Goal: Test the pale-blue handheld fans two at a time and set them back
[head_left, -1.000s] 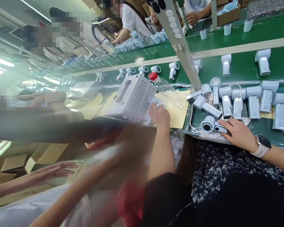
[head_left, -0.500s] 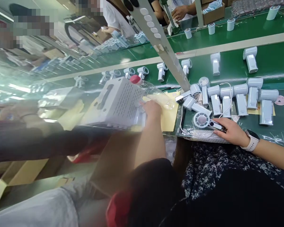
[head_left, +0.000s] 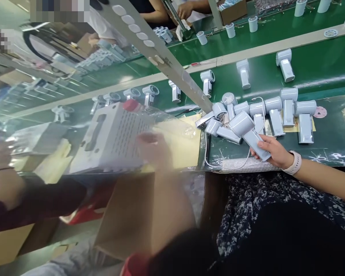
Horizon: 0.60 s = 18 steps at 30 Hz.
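Note:
My right hand [head_left: 274, 151], with a white watch strap on the wrist, is closed around the handle of a light-blue handheld fan [head_left: 248, 132]. The fan is tilted, its head toward the upper left, its smooth back side showing. Beside and behind it several similar handheld fans [head_left: 305, 122] lie in a cluster on the bench. My left hand [head_left: 153, 151] is smeared by motion over a yellow sheet [head_left: 186, 147], just right of a white printed box [head_left: 109, 134]. Its fingers cannot be made out, nor whether it holds anything.
A slanted metal post [head_left: 172, 63] rises past the fans. A white cable [head_left: 232, 167] loops along the bench edge. Behind runs a green conveyor [head_left: 327, 57] with spaced fans. A clear bottle with a red cap [head_left: 132, 105] lies behind the box. A co-worker's arm [head_left: 5, 188] is at left.
My right hand has lifted and turned the fan, so its round grille no longer faces me. My left hand has moved and blurred beside the box. The view has swung to the right.

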Motion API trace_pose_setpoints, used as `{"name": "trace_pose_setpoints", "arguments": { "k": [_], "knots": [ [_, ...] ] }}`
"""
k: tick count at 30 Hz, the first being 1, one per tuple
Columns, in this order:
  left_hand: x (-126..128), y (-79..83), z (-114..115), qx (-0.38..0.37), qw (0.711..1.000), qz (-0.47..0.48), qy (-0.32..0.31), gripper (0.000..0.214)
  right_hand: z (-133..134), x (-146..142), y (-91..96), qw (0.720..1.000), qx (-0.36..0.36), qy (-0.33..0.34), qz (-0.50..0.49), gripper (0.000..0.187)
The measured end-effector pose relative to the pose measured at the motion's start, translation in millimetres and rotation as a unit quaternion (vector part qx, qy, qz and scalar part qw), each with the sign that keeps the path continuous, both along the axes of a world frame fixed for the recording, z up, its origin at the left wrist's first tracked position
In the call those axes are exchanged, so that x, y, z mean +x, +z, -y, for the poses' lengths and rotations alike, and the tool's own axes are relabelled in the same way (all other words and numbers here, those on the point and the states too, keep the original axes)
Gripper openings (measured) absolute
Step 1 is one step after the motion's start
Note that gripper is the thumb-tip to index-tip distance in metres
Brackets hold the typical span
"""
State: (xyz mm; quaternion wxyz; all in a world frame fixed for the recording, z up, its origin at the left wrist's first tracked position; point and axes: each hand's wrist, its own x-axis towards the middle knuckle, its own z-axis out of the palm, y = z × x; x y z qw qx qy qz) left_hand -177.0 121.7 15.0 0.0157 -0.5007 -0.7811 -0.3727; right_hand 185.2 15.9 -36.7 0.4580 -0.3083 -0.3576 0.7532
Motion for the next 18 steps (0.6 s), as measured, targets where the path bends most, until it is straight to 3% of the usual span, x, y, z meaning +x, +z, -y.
{"name": "trace_pose_setpoints", "arguments": {
  "k": [4,5,7,9,12,15,18],
  "knots": [
    [53.6,11.4,61.8,0.091,0.989,0.094,-0.066,0.033,2.0,2.6,4.6,0.999,-0.018,0.04,-0.009,0.054],
    [71.8,13.2,72.4,0.109,0.981,0.116,-0.112,0.032,1.8,3.5,4.8,0.998,-0.021,0.052,-0.009,0.054],
    [108.7,15.0,84.1,0.145,0.931,0.19,-0.277,0.032,0.7,4.7,4.2,0.997,-0.023,0.072,-0.009,0.053],
    [139.4,14.1,84.9,0.13,0.903,0.206,-0.353,0.029,-0.7,4.4,2.3,0.996,-0.028,0.082,-0.002,0.055],
    [165.0,9.5,76.5,0.058,0.915,0.173,-0.361,0.029,-2.5,0.9,-1.2,0.996,-0.038,0.076,0.016,0.056],
    [171.3,4.5,68.5,0.002,0.937,0.122,-0.328,0.032,-3.5,-4.0,-3.5,0.997,-0.04,0.067,0.024,0.052],
    [173.3,-0.4,63.6,-0.008,0.95,0.082,-0.3,0.033,-4.3,-6.7,-4.6,0.997,-0.042,0.063,0.027,0.048]
  ]
}}
